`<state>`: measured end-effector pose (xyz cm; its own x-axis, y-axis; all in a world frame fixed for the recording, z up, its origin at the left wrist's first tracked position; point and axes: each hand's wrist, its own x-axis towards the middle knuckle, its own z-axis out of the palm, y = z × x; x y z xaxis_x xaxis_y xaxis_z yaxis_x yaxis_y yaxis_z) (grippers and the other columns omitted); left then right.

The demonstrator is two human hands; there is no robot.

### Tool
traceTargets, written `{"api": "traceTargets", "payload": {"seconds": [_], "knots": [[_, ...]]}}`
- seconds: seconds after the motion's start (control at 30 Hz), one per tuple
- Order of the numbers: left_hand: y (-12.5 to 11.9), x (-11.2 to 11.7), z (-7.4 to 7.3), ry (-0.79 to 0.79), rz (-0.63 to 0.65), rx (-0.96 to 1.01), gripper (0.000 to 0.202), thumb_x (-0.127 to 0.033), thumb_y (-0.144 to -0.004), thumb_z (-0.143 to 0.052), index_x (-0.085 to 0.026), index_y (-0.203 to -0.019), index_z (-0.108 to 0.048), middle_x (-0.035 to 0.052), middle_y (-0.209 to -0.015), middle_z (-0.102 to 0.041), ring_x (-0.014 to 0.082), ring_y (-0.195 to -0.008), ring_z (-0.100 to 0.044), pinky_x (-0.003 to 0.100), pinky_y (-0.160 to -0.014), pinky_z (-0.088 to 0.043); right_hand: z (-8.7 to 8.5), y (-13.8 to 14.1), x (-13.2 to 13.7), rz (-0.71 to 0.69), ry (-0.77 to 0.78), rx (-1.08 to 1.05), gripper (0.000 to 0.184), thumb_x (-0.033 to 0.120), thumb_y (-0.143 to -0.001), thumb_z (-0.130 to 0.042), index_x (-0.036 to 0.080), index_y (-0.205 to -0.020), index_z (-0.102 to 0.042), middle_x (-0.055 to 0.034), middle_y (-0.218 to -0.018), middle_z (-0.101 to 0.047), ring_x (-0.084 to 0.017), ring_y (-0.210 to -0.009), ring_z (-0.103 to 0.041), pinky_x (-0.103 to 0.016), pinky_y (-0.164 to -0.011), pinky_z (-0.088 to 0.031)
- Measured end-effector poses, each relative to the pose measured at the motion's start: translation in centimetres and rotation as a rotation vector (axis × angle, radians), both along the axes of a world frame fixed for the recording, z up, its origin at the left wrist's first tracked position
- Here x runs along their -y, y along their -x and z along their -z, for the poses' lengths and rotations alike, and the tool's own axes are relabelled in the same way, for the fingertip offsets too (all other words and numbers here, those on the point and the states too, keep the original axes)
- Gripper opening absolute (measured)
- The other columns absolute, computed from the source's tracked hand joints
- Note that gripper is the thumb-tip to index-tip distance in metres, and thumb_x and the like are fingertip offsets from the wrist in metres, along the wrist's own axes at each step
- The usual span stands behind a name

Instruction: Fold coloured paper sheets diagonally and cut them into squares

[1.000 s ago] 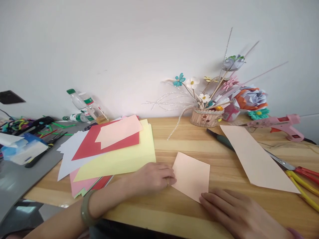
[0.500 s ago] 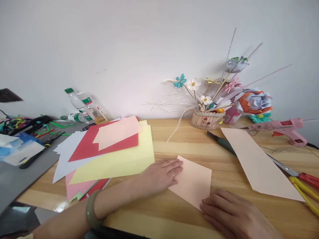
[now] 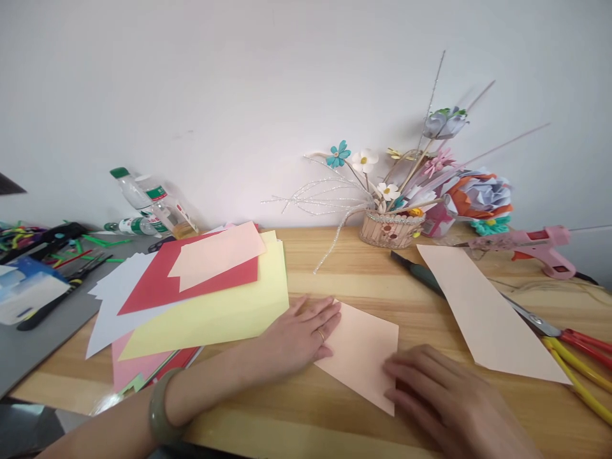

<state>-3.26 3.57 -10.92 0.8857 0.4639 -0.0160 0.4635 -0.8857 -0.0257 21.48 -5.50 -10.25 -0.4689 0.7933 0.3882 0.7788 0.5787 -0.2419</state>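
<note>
Peach square (image 3: 361, 350): smooth, matte, four-sided paper, lay flat between the two hands.
Left hand (image 3: 303, 335): rested palm down, fingers loosely spread, covering the square's left corner.
Right hand (image 3: 442, 389): fingers half curled at the square's right edge, blurred; whether they pinched the paper could not be told.
Table (image 3: 354, 280): streaky pale wood grain, beneath both hands.
Paper stack (image 3: 229, 312): yellow, red, white and pink sheets, unevenly layered, just beyond the left hand; lower sheets mostly hidden.
Peach strip (image 3: 492, 312): long, beyond the right hand, covering part of the scissors (image 3: 547, 326), whose red handles ran out of frame.
Basket (image 3: 389, 231): slatted, holding craft flowers (image 3: 363, 160), well ahead of both hands.
Glue gun (image 3: 540, 245): pink, well beyond the right hand.
</note>
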Motion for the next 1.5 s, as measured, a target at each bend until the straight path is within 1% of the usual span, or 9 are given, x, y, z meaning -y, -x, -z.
{"api": "traceTargets", "payload": {"seconds": [0.13,0.27,0.53,0.7,1.0,1.17,1.27,1.4,1.5], "knots": [[0.0,0.0,0.2,-0.003,-0.007,0.003,0.052,-0.040,-0.098,-0.026,-0.010,-0.141,-0.026,0.0103,-0.148,-0.025,0.0211,-0.139,-0.012,0.045,-0.110,-0.016,0.4,-0.3,-0.4,0.093,-0.239,0.274,0.053,0.048,-0.082,-0.055,0.009,-0.117,-0.057,-0.0127,-0.117,-0.062,-0.028,-0.103,-0.059,-0.044,-0.080,-0.051],[0.0,-0.1,0.2,0.034,-0.022,0.008,0.054,-0.041,-0.097,-0.033,-0.010,-0.140,-0.027,0.0113,-0.147,-0.028,0.0249,-0.140,-0.005,0.053,-0.108,-0.013,0.8,-0.4,-0.4,0.104,-0.316,0.358,0.058,0.052,-0.078,-0.056,0.006,-0.114,-0.060,-0.0150,-0.119,-0.060,-0.032,-0.107,-0.056,-0.051,-0.086,-0.044],[-0.2,-0.4,-0.6,0.182,-0.054,-0.056,0.058,-0.034,-0.095,-0.042,-0.008,-0.142,-0.020,0.0121,-0.149,-0.018,0.0276,-0.139,-0.003,0.057,-0.108,-0.013,-0.5,-1.7,-1.0,0.116,-0.179,0.158,0.034,0.035,-0.091,-0.042,0.018,-0.115,-0.059,-0.0071,-0.117,-0.063,-0.023,-0.104,-0.060,-0.046,-0.089,-0.048],[-0.1,-0.5,-0.3,0.180,-0.039,-0.019,0.058,-0.037,-0.096,-0.038,-0.012,-0.144,-0.016,0.0105,-0.150,-0.017,0.0255,-0.140,-0.002,0.057,-0.108,-0.013,-0.7,0.0,-1.5,0.080,-0.265,0.127,0.034,0.021,-0.091,-0.040,0.010,-0.119,-0.055,-0.0137,-0.124,-0.058,-0.022,-0.114,-0.054,-0.044,-0.094,-0.047],[0.1,-0.6,-0.5,0.120,-0.013,-0.004,0.064,-0.050,-0.094,-0.030,-0.010,-0.143,-0.017,0.0115,-0.149,-0.022,0.0243,-0.140,-0.005,0.057,-0.107,-0.015,2.0,2.0,-1.7,-0.013,-0.294,0.347,0.072,0.044,-0.087,-0.041,-0.002,-0.139,-0.025,-0.0240,-0.132,-0.046,-0.030,-0.120,-0.046,-0.041,-0.084,-0.053],[0.2,-0.7,-0.5,0.044,-0.024,0.017,0.068,-0.053,-0.093,-0.028,-0.006,-0.141,-0.021,0.0142,-0.148,-0.026,0.0265,-0.140,-0.008,0.057,-0.107,-0.018,2.3,2.0,-1.7,-0.014,-0.338,0.403,0.073,0.044,-0.087,-0.040,-0.006,-0.138,-0.025,-0.0266,-0.133,-0.044,-0.032,-0.121,-0.045,-0.043,-0.082,-0.053],[0.4,-0.1,-0.3,-0.085,0.042,0.108,0.059,-0.049,-0.092,-0.038,-0.008,-0.134,-0.036,0.0170,-0.141,-0.039,0.0283,-0.136,-0.022,0.056,-0.105,-0.023,2.1,2.1,-1.7,-0.015,-0.329,0.383,0.072,0.043,-0.087,-0.040,-0.005,-0.139,-0.024,-0.0258,-0.133,-0.044,-0.032,-0.122,-0.044,-0.043,-0.084,-0.052],[0.8,1.7,-0.1,-0.195,0.285,0.259,0.024,-0.029,-0.094,-0.045,-0.012,-0.105,-0.058,0.0122,-0.106,-0.065,0.0188,-0.102,-0.058,0.034,-0.090,-0.046,2.0,2.0,-1.6,-0.011,-0.317,0.343,0.071,0.041,-0.090,-0.039,-0.003,-0.141,-0.017,-0.0242,-0.135,-0.043,-0.030,-0.123,-0.043,-0.042,-0.087,-0.050],[0.8,2.6,0.1,-0.276,0.344,0.242,0.018,-0.016,-0.091,-0.043,-0.012,-0.092,-0.061,0.0120,-0.091,-0.067,0.0163,-0.085,-0.062,0.027,-0.072,-0.052,2.1,1.6,-1.8,-0.032,-0.259,0.321,0.077,0.043,-0.089,-0.042,0.001,-0.143,-0.008,-0.0232,-0.136,-0.042,-0.028,-0.124,-0.042,-0.041,-0.089,-0.049]]}}
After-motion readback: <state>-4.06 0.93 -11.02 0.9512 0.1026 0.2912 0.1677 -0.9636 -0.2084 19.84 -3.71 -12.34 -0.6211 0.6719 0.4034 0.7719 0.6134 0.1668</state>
